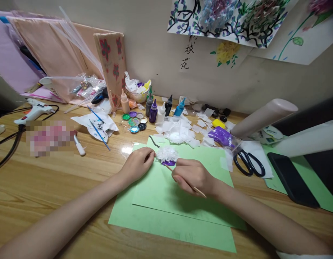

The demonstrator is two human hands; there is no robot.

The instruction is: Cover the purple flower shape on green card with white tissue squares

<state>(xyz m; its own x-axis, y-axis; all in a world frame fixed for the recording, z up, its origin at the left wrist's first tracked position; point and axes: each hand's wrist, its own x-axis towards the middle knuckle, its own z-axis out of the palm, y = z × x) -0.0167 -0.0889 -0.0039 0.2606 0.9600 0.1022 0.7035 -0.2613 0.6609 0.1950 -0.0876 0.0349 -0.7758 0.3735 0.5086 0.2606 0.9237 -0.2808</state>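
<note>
A ruffled white paper flower (167, 153) sits on the upper green sheet (161, 196), with a purple patch (169, 163) along its lower edge. My right hand (192, 176) is closed around a thin wooden stick (199, 192), its tip reaching the purple patch. At the flower's left side lies my left hand (141, 162), fingers curled and thumb side against the sheet; whether anything is pinched in it is hidden. A short dark line (154, 141) runs on the green sheet above the flower.
Behind the sheet are torn white paper pieces (179, 129), paint bottles (153, 111) and a paint palette (134, 122). Black-handled scissors (249, 162) and a phone (292, 180) lie right. Paintbrushes (100, 134) and a glue gun (34, 110) lie left.
</note>
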